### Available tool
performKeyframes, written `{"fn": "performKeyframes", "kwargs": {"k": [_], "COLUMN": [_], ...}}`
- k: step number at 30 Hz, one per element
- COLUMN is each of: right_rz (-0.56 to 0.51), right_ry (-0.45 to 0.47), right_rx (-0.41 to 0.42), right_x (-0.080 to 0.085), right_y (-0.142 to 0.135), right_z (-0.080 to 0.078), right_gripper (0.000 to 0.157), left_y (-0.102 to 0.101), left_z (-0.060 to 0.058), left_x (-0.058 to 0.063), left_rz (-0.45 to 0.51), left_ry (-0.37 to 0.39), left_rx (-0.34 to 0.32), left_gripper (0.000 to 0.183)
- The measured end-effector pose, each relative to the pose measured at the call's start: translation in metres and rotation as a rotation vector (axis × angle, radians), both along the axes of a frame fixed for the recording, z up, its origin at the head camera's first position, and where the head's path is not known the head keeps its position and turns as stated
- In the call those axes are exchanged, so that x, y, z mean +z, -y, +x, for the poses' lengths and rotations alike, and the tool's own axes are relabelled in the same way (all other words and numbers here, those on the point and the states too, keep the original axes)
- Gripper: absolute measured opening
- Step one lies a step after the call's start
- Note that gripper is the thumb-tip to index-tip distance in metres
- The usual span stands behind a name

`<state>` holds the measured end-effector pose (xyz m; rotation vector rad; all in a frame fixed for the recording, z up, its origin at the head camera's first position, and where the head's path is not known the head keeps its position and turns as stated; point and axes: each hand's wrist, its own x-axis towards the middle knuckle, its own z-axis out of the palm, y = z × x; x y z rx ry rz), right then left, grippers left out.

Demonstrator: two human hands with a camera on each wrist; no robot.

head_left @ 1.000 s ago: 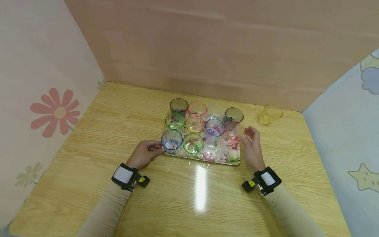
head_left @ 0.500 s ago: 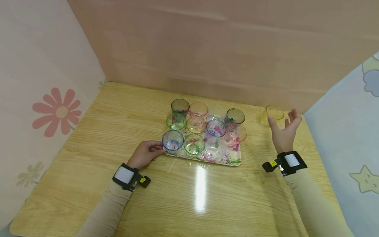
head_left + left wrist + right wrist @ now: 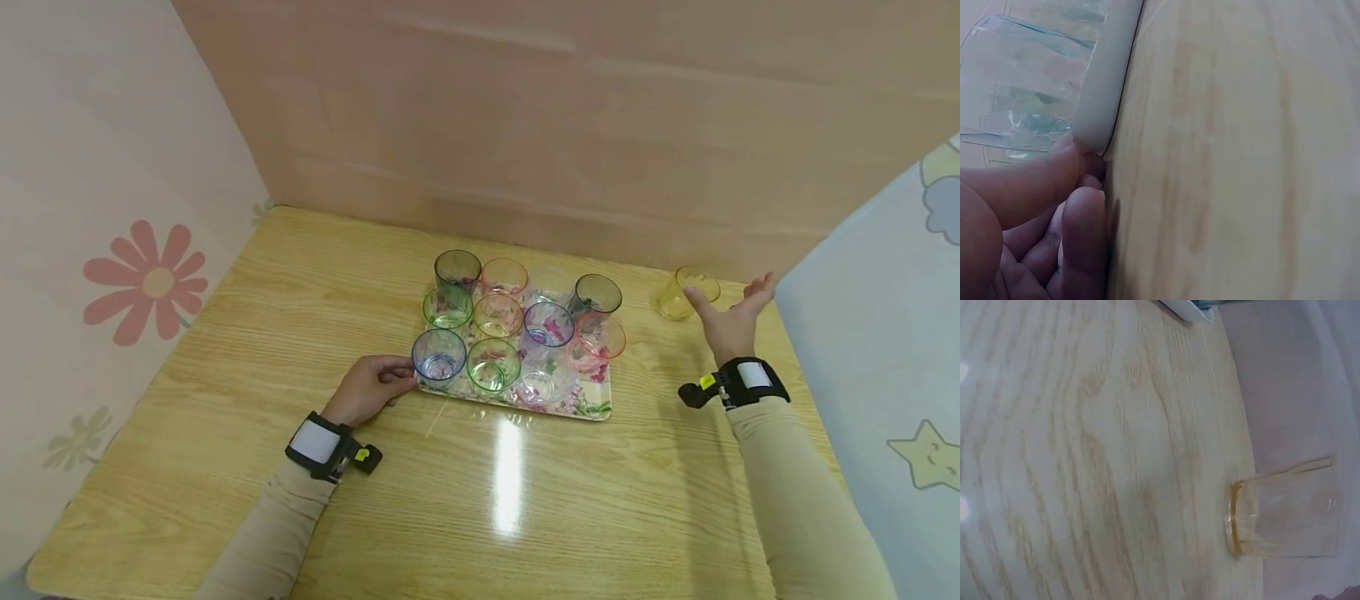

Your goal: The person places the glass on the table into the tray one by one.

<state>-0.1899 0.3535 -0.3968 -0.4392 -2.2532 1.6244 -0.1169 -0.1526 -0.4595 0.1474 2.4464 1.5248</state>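
Observation:
My left hand point(image 3: 366, 390) pinches the near left corner of a flowered tray point(image 3: 597, 402); in the left wrist view the thumb and a finger meet at the tray's white rim point(image 3: 1099, 94). Clear tumblers in several colours stand on the tray. Nearest that hand is a blue tumbler point(image 3: 438, 367), beside a green tumbler point(image 3: 492, 375). At the back right, off the tray, a yellow tumbler point(image 3: 672, 304) stands upright on the table. My right hand point(image 3: 731, 327) is just beside it, thumb and fingers spread wide, holding nothing. The right wrist view shows this yellow tumbler point(image 3: 1285, 519) with a fingertip at the lower edge.
The wooden table point(image 3: 420, 517) meets a plain back wall point(image 3: 495, 125) close behind the tumblers. Patterned side walls flank it, the right wall point(image 3: 862, 333) near my right hand. A dark tumbler point(image 3: 597, 296) and a red-rimmed tumbler point(image 3: 602, 342) line the tray's right side.
My right hand has left the red-rimmed tumbler and moved right and away to the yellow tumbler, its fingers spreading. My left hand stays at the tray's corner.

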Motion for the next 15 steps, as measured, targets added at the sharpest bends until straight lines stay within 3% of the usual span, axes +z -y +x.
{"fn": "performKeyframes", "kwargs": {"k": [8,15], "right_rz": [-0.054,-0.015], "right_ry": [0.091,0.148], "right_rx": [-0.007,-0.013], "right_x": [-0.018,-0.023], "right_y": [0.003,0.005], "right_z": [-0.013,-0.020], "right_gripper": [0.121,0.120], "left_y": [0.000,0.000], "left_z": [0.001,0.000], "left_x": [-0.001,-0.001], "left_rz": [0.006,0.011], "left_ry": [0.003,-0.006], "left_rx": [-0.001,-0.006], "left_gripper": [0.035,0.035]}}
